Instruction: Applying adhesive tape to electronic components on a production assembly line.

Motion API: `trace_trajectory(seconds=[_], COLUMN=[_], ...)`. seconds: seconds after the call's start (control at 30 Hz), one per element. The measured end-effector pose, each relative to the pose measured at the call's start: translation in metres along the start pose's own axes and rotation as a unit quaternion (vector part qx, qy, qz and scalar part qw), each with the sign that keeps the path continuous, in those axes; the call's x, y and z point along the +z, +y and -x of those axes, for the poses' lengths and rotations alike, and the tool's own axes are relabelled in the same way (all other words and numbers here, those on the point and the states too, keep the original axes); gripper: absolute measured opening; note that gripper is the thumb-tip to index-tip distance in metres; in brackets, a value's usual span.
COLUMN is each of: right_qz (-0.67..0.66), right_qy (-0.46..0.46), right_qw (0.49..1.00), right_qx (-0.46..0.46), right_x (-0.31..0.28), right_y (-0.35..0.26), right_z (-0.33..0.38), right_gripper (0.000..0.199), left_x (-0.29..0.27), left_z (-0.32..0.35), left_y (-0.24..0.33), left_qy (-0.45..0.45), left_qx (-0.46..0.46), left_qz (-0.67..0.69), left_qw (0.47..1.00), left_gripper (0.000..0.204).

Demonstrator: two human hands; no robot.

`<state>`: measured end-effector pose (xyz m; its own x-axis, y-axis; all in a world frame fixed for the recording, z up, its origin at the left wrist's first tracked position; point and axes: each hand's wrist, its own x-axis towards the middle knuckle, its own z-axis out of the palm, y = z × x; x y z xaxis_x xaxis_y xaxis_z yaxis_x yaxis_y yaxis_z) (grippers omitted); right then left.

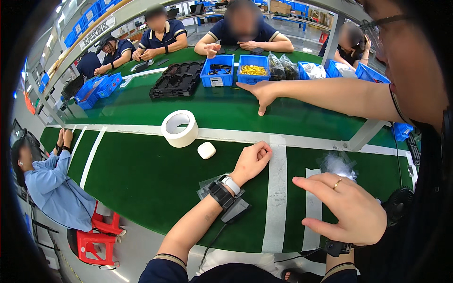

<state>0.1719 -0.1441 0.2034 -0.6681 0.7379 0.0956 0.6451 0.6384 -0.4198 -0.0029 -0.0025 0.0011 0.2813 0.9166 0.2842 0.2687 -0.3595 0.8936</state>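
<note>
My left hand point(255, 161) rests on the green table, fingers curled closed, beside a grey tape strip point(275, 203). No object shows in it. My right hand point(347, 207) is held over the table, thumb and fingers apart, holding nothing. Below its fingers runs a shorter grey tape strip point(312, 212). A heap of clear plastic film point(339, 165) lies just beyond that hand. To the left of my left hand sits a small white rounded case point(206, 150). Behind it a wide roll of white tape point(188, 134) lies near the white dividing line.
Another person's arm point(330, 97) reaches across from the right toward a blue bin of yellow parts point(253, 80). Black trays point(178, 79) and a blue bin of black tools point(217, 81) stand beyond. Several co-workers sit around. A metal post point(365, 134) rises at right.
</note>
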Motion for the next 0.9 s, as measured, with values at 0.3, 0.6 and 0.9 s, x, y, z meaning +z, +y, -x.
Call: trace_trajectory(seconds=[0.3,0.6,0.9], right_qz=[-0.005,-0.003,-0.004], right_qy=[-0.02,-0.029,-0.024], right_qw=[1.0,1.0,1.0], right_qx=[-0.006,-0.006,-0.003], right_x=[-0.0024,-0.0034,-0.0043], right_y=[0.0003,0.0005,0.0], right_z=[0.0009,0.0011,0.0022], right_gripper=[0.053,0.053,0.052], left_x=[0.0008,0.0008,-0.0001], left_z=[0.001,0.0012,0.0007], left_y=[0.0001,-0.0005,-0.0012], left_qy=[0.006,0.005,-0.001], left_qx=[0.005,0.002,0.001], left_qz=[0.01,0.006,0.007], left_qw=[1.0,1.0,1.0], left_gripper=[0.008,0.008,0.008])
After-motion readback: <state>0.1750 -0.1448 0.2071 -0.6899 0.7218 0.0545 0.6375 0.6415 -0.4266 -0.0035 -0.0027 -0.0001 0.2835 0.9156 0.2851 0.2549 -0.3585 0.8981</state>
